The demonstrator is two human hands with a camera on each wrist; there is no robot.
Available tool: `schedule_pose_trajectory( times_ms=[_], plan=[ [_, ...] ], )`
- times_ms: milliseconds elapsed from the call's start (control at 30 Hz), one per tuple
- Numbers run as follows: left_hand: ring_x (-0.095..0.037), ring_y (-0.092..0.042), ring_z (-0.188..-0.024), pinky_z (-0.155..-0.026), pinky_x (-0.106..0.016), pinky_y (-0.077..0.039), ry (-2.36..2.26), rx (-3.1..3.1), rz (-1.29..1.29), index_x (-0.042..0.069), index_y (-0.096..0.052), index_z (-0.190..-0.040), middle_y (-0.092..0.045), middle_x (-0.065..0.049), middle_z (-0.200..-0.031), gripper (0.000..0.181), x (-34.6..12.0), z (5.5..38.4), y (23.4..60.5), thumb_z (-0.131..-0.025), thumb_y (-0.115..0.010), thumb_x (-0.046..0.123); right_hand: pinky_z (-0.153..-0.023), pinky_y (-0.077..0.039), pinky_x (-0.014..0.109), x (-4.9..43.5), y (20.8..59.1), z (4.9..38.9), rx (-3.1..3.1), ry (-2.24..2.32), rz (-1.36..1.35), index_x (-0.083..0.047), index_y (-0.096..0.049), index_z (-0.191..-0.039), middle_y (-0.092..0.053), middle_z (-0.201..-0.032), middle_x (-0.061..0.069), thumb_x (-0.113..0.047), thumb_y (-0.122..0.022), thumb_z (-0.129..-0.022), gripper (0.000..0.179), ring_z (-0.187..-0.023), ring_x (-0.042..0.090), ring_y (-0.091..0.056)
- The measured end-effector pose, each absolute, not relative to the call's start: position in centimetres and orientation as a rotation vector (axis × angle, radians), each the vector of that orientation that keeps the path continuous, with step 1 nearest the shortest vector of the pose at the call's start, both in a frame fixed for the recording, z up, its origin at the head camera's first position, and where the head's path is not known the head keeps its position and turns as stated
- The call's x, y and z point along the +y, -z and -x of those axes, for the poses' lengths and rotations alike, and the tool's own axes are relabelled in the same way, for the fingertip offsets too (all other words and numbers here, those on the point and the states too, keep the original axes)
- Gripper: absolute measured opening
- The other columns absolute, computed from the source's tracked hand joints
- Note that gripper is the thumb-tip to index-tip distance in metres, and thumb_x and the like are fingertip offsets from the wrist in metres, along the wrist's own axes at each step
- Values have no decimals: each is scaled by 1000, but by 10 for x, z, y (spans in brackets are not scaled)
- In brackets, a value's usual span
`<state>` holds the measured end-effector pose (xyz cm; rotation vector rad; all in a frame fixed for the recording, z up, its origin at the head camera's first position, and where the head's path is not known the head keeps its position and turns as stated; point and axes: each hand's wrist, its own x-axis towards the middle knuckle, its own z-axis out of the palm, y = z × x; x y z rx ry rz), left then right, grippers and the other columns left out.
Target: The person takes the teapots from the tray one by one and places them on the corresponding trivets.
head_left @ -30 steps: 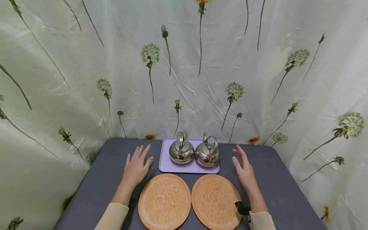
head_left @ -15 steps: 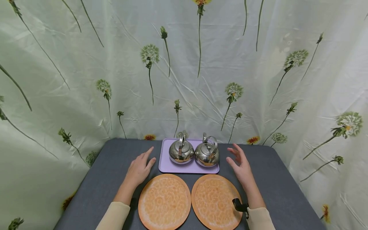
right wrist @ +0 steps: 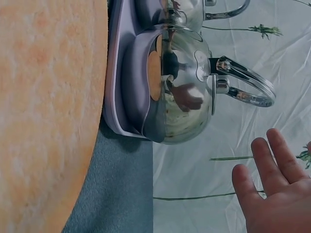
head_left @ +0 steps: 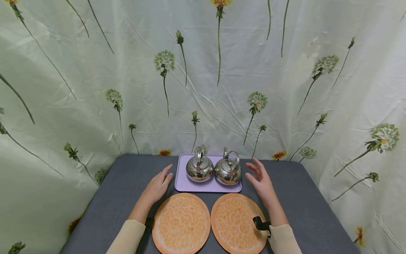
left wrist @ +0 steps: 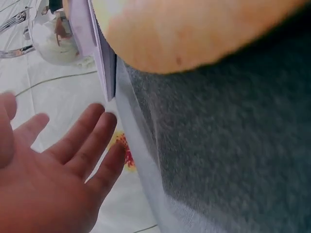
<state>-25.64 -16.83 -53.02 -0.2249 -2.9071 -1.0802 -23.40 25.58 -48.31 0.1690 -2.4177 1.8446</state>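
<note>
Two shiny metal kettles stand side by side on a lilac tray [head_left: 182, 183] toward the back of the table: the left kettle [head_left: 200, 168] and the right kettle [head_left: 227, 171]. My left hand [head_left: 157, 187] hovers just left of the tray, fingers extended and holding nothing; its spread fingers also show in the left wrist view. On the other side, my right hand [head_left: 262, 181] is held off the right kettle, thumb apart from the loosely bent fingers, with nothing in it. In the right wrist view a gap separates the fingers [right wrist: 265, 165] from the kettle [right wrist: 187, 97].
In front of the tray lie two round orange-patterned placemats, the left placemat [head_left: 181, 224] and the right placemat [head_left: 238, 222]. A dark grey cloth [head_left: 108, 208] covers the table. Behind it hangs a white curtain [head_left: 136, 70] printed with dandelions.
Both hands have moved inward toward the tray, the left one to the right and the right one to the left. The kettles, tray and placemats have stayed in place.
</note>
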Motion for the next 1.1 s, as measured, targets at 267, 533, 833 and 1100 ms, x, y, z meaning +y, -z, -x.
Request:
schedule_pose_trajectory(
  times_ms=[267,533,833,1100],
  plan=[
    [-26,-69,-104,-93,-55,-54,1267,-2941,206,18,-37,-166,-71,-10,-113,60,-170,263,536,-111,-56,35,-128,-26,62,251,491,243,-2379,-1918,-199,-20,-22,-170,-44,-165,21,-10,-65,-106,78,-158,38,-35],
    [-16,-64,-89,-77,-38,-50,1363,-2967,216,17,-41,-163,-70,-6,-106,63,-171,272,540,-106,-64,30,-128,-24,65,247,495,246,-2388,-1895,-204,-23,-25,-169,-46,-164,20,-7,-64,-106,77,-157,38,-37],
    [-16,-66,-78,-71,-34,-53,1418,-3011,269,8,-46,-159,-71,-7,-95,63,-171,285,543,-103,-69,25,-126,-29,59,244,499,254,-2400,-1913,-216,-19,-25,-170,-47,-164,20,-4,-62,-106,76,-156,37,-40],
    [-17,-63,-64,-64,-32,-47,1480,-3051,312,12,-57,-150,-68,-5,-74,51,-174,299,548,-101,-70,20,-124,-35,59,236,497,263,-2429,-1962,-169,-21,-24,-170,-45,-165,19,-11,-63,-107,75,-154,37,-42]
  ],
)
